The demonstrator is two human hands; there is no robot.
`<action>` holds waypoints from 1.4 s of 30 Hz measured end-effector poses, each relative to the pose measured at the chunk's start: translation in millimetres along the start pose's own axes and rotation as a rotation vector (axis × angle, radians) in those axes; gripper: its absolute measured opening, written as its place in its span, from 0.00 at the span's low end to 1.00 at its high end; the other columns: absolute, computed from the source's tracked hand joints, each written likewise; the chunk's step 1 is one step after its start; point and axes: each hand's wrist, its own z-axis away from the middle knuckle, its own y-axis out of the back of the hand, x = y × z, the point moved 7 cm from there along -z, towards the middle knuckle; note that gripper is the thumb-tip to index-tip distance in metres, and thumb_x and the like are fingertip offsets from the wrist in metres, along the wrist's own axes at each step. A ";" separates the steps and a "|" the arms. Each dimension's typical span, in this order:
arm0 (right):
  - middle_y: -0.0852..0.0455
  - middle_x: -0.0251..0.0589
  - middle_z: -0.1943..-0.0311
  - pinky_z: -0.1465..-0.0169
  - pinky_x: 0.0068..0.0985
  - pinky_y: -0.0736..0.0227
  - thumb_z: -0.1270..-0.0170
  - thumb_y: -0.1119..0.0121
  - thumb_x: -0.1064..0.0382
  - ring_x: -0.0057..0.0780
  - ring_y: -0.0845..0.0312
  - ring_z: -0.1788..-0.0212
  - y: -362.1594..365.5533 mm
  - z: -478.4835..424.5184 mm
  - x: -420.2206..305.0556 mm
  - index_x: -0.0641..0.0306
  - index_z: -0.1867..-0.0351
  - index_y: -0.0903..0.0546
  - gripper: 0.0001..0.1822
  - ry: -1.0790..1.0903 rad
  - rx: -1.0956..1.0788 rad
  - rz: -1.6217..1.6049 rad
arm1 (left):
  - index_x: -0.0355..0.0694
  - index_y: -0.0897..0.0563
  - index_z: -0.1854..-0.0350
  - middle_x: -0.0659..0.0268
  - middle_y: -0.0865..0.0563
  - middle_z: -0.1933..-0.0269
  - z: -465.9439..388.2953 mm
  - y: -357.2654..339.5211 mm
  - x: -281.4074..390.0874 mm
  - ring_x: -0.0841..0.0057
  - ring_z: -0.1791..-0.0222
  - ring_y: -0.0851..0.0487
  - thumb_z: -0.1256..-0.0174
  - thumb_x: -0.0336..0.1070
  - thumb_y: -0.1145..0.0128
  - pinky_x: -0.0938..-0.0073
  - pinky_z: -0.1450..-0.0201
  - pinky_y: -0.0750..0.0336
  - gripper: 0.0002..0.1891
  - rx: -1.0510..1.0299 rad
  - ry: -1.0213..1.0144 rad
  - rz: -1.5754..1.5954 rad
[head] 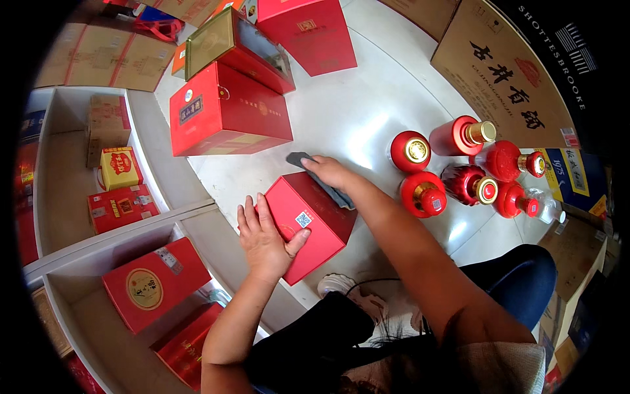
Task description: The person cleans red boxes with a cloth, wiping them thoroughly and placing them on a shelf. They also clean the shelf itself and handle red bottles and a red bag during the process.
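A red gift box (315,236) stands on the pale tiled floor in front of me. My left hand (268,236) lies flat on its top, fingers spread, beside a printed code. My right hand (327,172) holds a dark grey cloth (325,184) against the box's far right side; part of the cloth sticks out past the fingertips. Further right stand several red bottles with gold or red caps, among them a round one (409,150), and a clear plastic bottle (540,204).
Beyond the hands stand a larger red box (229,115), a gold-rimmed box with a window (241,49) and another red box (310,37). White shelving (197,216) with boxed goods runs along the left. Cardboard cartons (507,74) line the right. My knees and shoes are close below.
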 end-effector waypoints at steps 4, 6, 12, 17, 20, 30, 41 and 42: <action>0.17 0.48 0.57 0.50 0.30 0.30 0.34 0.53 0.43 0.37 0.21 0.57 13.1 -21.1 42.5 0.65 0.49 0.22 0.27 -0.117 0.150 0.176 | 0.32 0.50 0.30 0.40 0.45 0.33 0.3 0.3 0.5 0.42 0.32 0.49 0.53 0.64 0.39 0.49 0.32 0.51 0.55 -0.008 0.014 -0.004; 0.17 0.50 0.56 0.49 0.31 0.31 0.34 0.53 0.43 0.40 0.21 0.56 5.9 -22.9 25.6 0.65 0.50 0.22 0.27 -0.035 0.096 0.283 | 0.32 0.50 0.30 0.40 0.44 0.33 2.2 -0.1 -2.5 0.42 0.32 0.48 0.53 0.64 0.39 0.49 0.32 0.51 0.55 0.000 0.024 -0.014; 0.17 0.50 0.56 0.48 0.31 0.30 0.38 0.48 0.43 0.39 0.21 0.54 -30.2 -21.7 -67.0 0.65 0.55 0.18 0.26 0.082 -0.308 0.550 | 0.32 0.47 0.31 0.40 0.44 0.32 3.9 1.2 0.1 0.42 0.32 0.48 0.54 0.63 0.37 0.49 0.32 0.50 0.54 0.030 0.023 -0.008; 0.16 0.50 0.60 0.52 0.30 0.28 0.38 0.48 0.42 0.34 0.20 0.59 2.3 -69.0 23.9 0.69 0.53 0.19 0.28 -0.116 -0.099 0.381 | 0.33 0.47 0.31 0.41 0.44 0.32 0.7 1.9 2.1 0.43 0.32 0.48 0.56 0.64 0.36 0.48 0.32 0.49 0.55 0.025 0.030 0.006; 0.20 0.59 0.51 0.45 0.33 0.32 0.39 0.50 0.39 0.47 0.23 0.49 16.8 -42.7 51.6 0.67 0.50 0.20 0.31 -0.135 0.142 0.130 | 0.35 0.46 0.31 0.43 0.43 0.32 3.5 1.4 -0.6 0.43 0.32 0.48 0.57 0.64 0.35 0.49 0.32 0.48 0.55 0.051 0.049 0.035; 0.18 0.58 0.61 0.51 0.37 0.31 0.33 0.56 0.42 0.50 0.22 0.56 17.3 125.8 28.3 0.71 0.55 0.22 0.29 -0.143 0.198 0.202 | 0.39 0.38 0.33 0.46 0.39 0.34 3.1 6.5 -7.6 0.48 0.32 0.46 0.51 0.60 0.36 0.48 0.34 0.47 0.46 0.087 0.058 0.251; 0.22 0.47 0.52 0.46 0.29 0.30 0.45 0.34 0.55 0.37 0.26 0.48 -29.7 201.6 -100.6 0.67 0.42 0.32 0.32 0.413 0.392 0.761 | 0.34 0.31 0.39 0.54 0.26 0.43 1.0 -65.4 -96.1 0.68 0.45 0.27 0.29 0.56 0.60 0.69 0.43 0.32 0.29 -0.058 0.696 1.723; 0.23 0.48 0.51 0.45 0.29 0.31 0.45 0.33 0.55 0.37 0.26 0.47 -25.4 192.9 -87.5 0.66 0.41 0.33 0.33 0.338 0.329 0.624 | 0.35 0.32 0.39 0.54 0.26 0.43 -1.6 -72.4 -94.2 0.68 0.44 0.27 0.29 0.59 0.63 0.69 0.43 0.32 0.31 -0.131 0.681 1.799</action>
